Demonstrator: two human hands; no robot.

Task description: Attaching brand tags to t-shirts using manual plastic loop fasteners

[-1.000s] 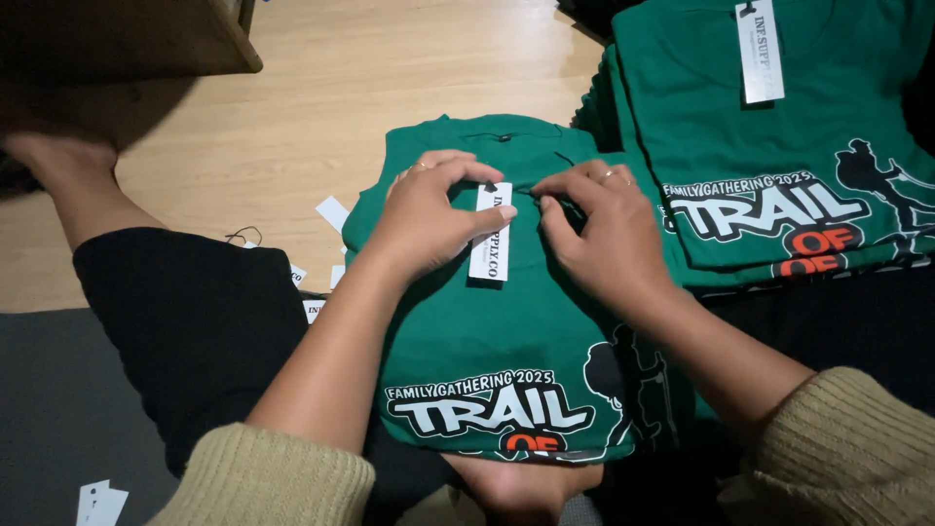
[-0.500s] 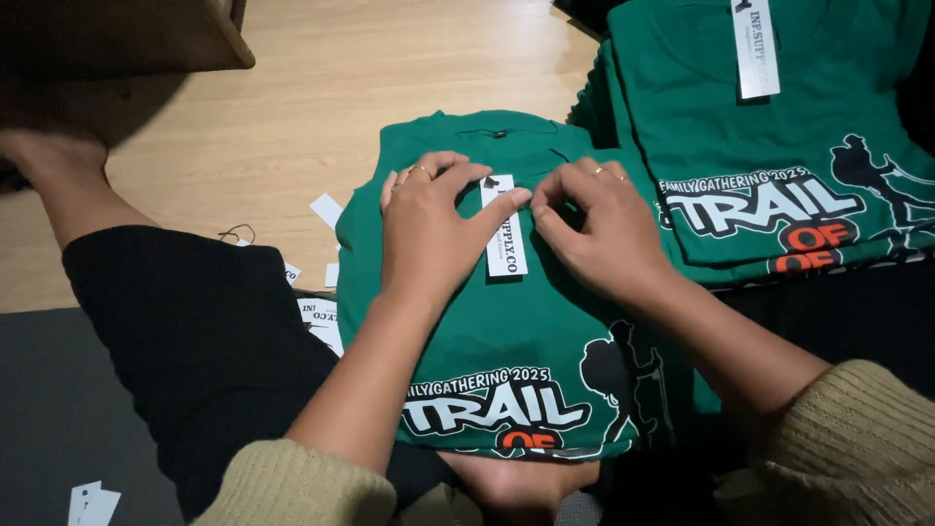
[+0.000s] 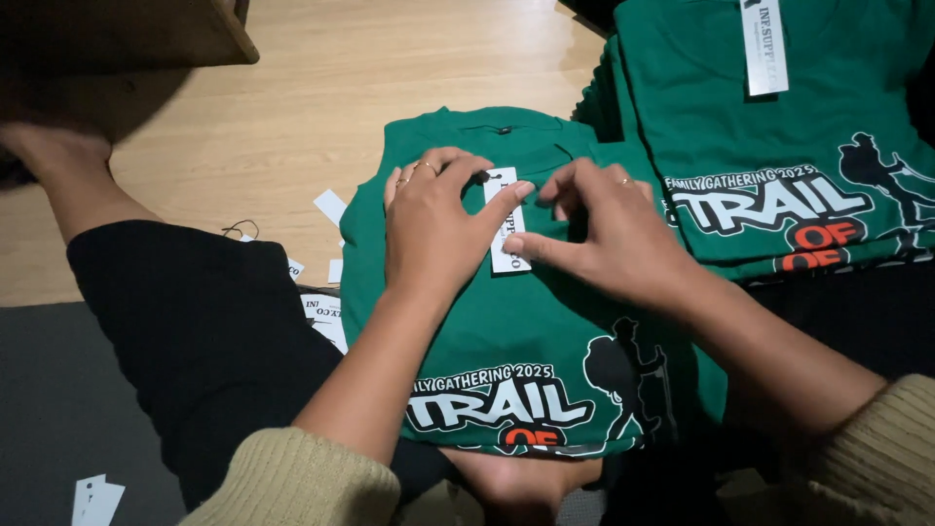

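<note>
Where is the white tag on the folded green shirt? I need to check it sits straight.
In the head view, the tag lies on the shirt's upper chest, mid-frame, between the left hand and right hand, both touching it.
</note>
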